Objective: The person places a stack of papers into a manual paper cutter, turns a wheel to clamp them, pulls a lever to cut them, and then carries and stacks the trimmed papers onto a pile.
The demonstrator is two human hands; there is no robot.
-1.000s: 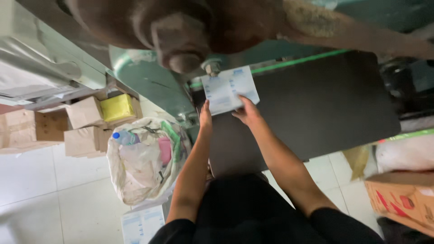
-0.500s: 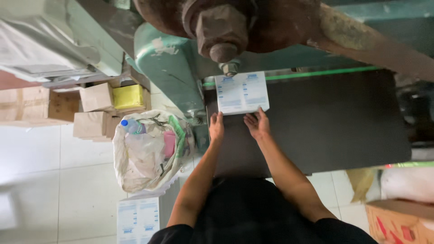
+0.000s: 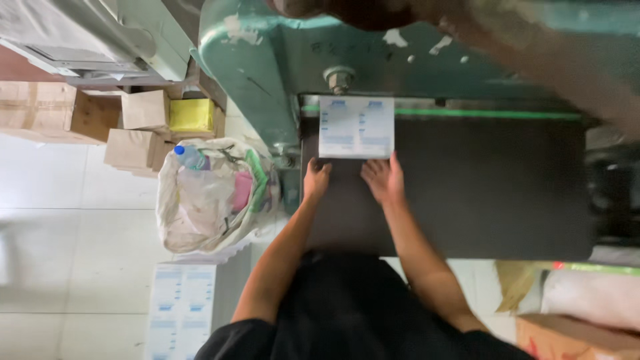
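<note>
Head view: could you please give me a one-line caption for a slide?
Both hands, left hand and right hand, rest at the near edge of a printed sheet on a green machine's dark table.

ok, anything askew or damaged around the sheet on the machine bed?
The printed sheet lies square against the green back rail, both hands at its near edge. Only oddities: paint has chipped off the green machine body in pale patches, and the white waste bag on the floor bulges open with scraps.
</note>
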